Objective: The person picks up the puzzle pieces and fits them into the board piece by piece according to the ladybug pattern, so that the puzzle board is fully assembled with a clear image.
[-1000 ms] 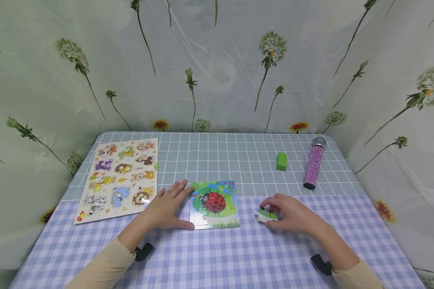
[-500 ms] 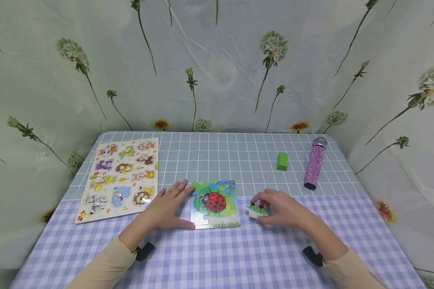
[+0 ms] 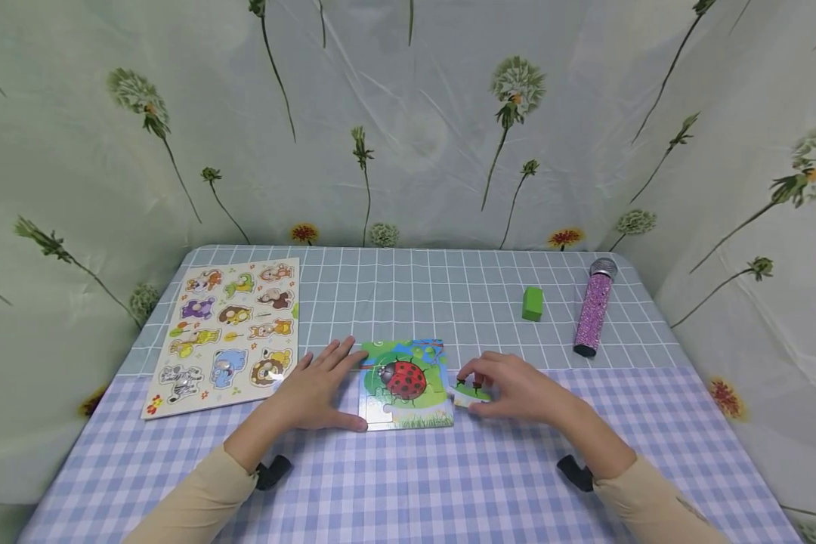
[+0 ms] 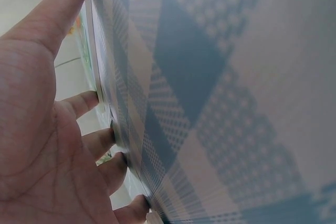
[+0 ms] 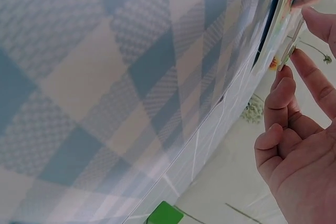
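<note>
A square ladybug jigsaw puzzle lies near the middle of the table, with a pale patch at its lower left. My left hand spreads its fingers beside it, thumb at the lower left corner and index fingertip by the upper left. In the left wrist view the fingertips of this hand rest on the cloth. Just right of the puzzle, my right hand pinches a jigsaw piece printed green and white with small dark marks. Seen edge-on in the right wrist view, the piece sits between thumb and fingers.
A wooden animal peg board lies at the left. Toward the back right are a green block and a glittery pink microphone. Checked cloth covers the near table, and a flowered curtain rises behind it.
My right hand has moved left with the jigsaw piece, from well right of the puzzle to close by its right edge. The left hand keeps its place.
</note>
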{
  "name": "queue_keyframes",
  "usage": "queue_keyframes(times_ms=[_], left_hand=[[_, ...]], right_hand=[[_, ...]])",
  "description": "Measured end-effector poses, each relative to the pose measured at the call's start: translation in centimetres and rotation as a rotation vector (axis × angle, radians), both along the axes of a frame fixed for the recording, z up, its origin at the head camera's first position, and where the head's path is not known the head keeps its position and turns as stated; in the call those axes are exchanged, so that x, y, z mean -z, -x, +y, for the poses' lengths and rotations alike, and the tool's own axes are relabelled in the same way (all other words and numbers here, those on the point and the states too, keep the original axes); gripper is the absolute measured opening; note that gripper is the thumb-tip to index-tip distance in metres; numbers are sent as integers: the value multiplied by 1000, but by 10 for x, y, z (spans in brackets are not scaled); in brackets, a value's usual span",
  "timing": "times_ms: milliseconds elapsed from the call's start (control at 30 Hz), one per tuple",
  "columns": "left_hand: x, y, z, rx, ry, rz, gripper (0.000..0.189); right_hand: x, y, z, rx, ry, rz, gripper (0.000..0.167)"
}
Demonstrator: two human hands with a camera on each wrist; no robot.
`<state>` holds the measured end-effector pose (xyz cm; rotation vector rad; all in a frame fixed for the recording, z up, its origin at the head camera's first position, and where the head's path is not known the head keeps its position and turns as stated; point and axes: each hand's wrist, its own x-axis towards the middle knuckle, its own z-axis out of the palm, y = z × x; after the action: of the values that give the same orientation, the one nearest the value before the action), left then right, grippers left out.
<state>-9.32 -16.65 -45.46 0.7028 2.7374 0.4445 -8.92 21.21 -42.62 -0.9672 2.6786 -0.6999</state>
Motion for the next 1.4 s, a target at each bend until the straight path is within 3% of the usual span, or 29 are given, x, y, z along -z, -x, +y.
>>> queue_keyframes(times_ms=[1400], left_hand=[[-2,1,0,-2,28,-27,123]], right_hand=[[9,18,-72,-236,-29,7,37]])
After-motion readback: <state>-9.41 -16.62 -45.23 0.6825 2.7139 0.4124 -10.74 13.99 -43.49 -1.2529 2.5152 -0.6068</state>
